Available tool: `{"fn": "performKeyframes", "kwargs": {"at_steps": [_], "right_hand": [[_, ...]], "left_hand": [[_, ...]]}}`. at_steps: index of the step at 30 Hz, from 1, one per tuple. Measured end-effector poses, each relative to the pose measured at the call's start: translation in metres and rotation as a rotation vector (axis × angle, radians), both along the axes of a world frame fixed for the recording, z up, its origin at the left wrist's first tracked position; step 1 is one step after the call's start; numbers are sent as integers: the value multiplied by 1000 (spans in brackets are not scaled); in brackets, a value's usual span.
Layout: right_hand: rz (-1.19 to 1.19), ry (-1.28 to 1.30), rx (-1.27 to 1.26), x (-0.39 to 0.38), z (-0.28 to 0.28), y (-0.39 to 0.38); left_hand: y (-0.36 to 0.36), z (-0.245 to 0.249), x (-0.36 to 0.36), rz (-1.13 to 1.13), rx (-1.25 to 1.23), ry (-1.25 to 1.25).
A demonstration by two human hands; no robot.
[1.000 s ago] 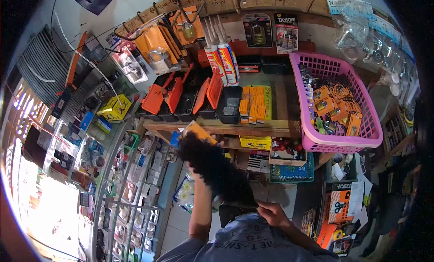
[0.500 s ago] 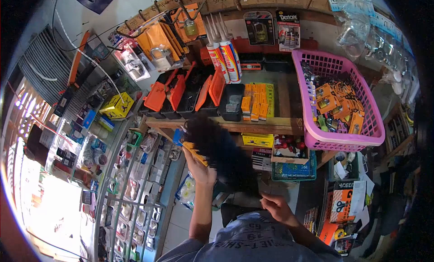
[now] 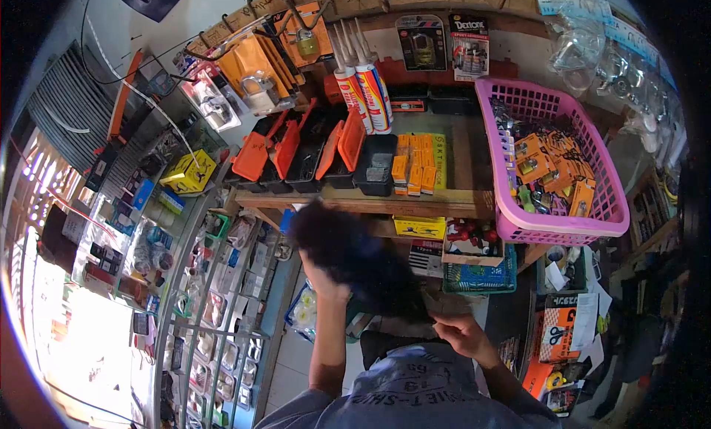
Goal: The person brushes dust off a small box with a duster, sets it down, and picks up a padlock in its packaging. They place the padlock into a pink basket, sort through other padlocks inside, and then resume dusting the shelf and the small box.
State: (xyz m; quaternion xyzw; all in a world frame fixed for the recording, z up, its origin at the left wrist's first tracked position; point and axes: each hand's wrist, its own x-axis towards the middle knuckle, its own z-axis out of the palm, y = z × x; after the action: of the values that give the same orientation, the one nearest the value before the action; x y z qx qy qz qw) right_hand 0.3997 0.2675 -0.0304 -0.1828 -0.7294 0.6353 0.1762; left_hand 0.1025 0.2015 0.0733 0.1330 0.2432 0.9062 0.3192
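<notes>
Duster (image 3: pixel 355 259), black, fluffy, by wooden bench's (image 3: pixel 437 205) front edge; thin end in right hand's (image 3: pixel 461 337) pinched fingers. Left hand (image 3: pixel 324 287): fingers hidden behind fluff, grip unclear.

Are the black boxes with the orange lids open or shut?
Open: the orange lids stand raised, leaving the black boxes uncovered.

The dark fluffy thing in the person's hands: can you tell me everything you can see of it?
The dark fluffy thing looks like a duster, nearly black, with soft, shaggy fibers and a ragged outline. It slants from a bushy end, before the wooden shelf edge, down to a narrow end gripped by the right hand. Any handle is hidden. Blur suggests motion and hides finer detail. It covers the fingers of the left hand; whether they touch it, I cannot tell.
</notes>
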Motion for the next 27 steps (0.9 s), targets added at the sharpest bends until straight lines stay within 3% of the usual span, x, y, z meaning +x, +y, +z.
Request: {"fn": "performKeyframes", "kwargs": {"at_steps": [2, 4, 6, 7, 10, 12, 14, 15, 18, 19, 21, 27], "right_hand": [[-50, -15, -41, -1, 4, -1], [-97, -36, -86, -1, 10, -2], [-15, -87, -93, -3, 15, 0], [-16, -85, -94, -2, 13, 0], [-63, 20, -124, -2, 4, 2], [-35, -1, -115, -2, 4, 2], [-67, 27, -86, -2, 6, 2], [-99, 55, -56, -2, 7, 1], [-40, 80, -166, -2, 7, 4], [-39, 80, -166, -1, 10, 6], [-23, -47, -65, 3, 18, 9], [-6, -1, -110, 6, 7, 12]], "left_hand": [[3, 4, 5, -6, 104, 110], [2, 15, 9, -83, 72, 68], [3, 19, 12, 111, -150, -23], [5, 16, 6, -101, 149, 64], [3, 23, 9, -50, 30, 19], [0, -5, -4, -47, 37, -26], [4, -7, -2, 19, 5, 286], [4, -6, 0, -99, 178, 151], [2, 8, 3, -33, 19, -6], [2, 6, 3, 21, -55, -6], [3, -4, -2, -62, 52, 38], [3, 5, 1, -51, 4, 19]]}}
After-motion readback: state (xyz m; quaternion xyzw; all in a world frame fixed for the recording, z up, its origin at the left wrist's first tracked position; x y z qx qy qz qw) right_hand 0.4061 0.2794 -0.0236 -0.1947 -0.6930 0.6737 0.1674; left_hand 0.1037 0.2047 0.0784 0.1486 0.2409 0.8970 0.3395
